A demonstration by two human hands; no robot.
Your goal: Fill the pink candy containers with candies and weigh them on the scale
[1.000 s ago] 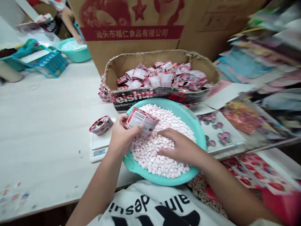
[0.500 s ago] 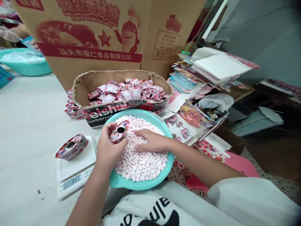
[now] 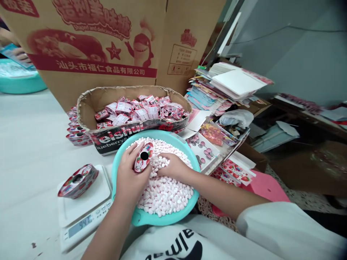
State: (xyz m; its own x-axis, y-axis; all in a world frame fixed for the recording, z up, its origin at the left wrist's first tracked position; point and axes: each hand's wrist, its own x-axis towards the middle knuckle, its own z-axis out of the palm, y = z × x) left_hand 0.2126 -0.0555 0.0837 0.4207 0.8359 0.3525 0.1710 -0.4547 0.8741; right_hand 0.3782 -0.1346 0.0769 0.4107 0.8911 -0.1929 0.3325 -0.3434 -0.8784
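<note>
A teal plastic basin [image 3: 162, 220] full of small white and pale pink candies [image 3: 168, 196] sits against my lap. Over its left side, my left hand [image 3: 128, 180] is closed around a small strawberry-printed candy box [image 3: 140, 164], pointed at both ends, with its dark round hole facing up. My right hand [image 3: 175, 168] is down in the candies, fingers curled around a scoop of them, just right of the box. To the left, a similar box [image 3: 88, 183] rests on a white digital scale [image 3: 94, 206]; its display appears to read 94.1 or 94.7.
Behind the basin stands a cut-down carton [image 3: 103, 141] of filled candy boxes, with more boxes [image 3: 77, 135] stacked at its left. A big cardboard box [image 3: 151, 36] rises behind. Stacked printed card [image 3: 233, 85] lies right; another person's hand [image 3: 20, 54] shows far left.
My right hand has curled its fingers and gathered candies beside the box. The left hand has tilted the box more upright and brought it slightly right. The view has shifted a little.
</note>
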